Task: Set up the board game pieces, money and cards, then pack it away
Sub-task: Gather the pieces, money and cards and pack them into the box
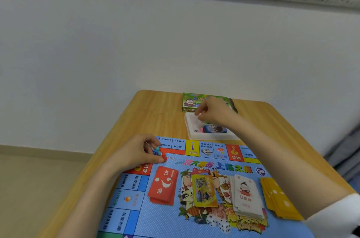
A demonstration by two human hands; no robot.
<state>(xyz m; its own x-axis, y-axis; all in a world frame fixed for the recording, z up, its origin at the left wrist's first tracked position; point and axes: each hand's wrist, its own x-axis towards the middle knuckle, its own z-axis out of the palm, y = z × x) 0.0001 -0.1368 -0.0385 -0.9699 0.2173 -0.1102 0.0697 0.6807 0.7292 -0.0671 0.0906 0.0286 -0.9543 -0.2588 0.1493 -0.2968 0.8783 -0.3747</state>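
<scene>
Head view: left hand (136, 153) at the far-left corner of the board (134, 216), thumb and fingers pinching red pawn (164, 157); teal pawn (157, 149) just beside. Right hand (213, 111) curled over white tray (188, 127) beyond the board; grip unclear. Red card stack (162, 187) lies on the board.

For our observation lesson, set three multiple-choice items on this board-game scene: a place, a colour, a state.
1. Where is the white tray? A on the floor; B beyond the board's far edge; C on a chair.
2. What colour is the question-mark card stack? A red; B green; C black.
3. What is the left hand doing? A lying flat; B holding small pawns; C waving.
Answers: B, it sits past the board's edge; A, its back is red; B, fingers curl round the pawns.
</scene>
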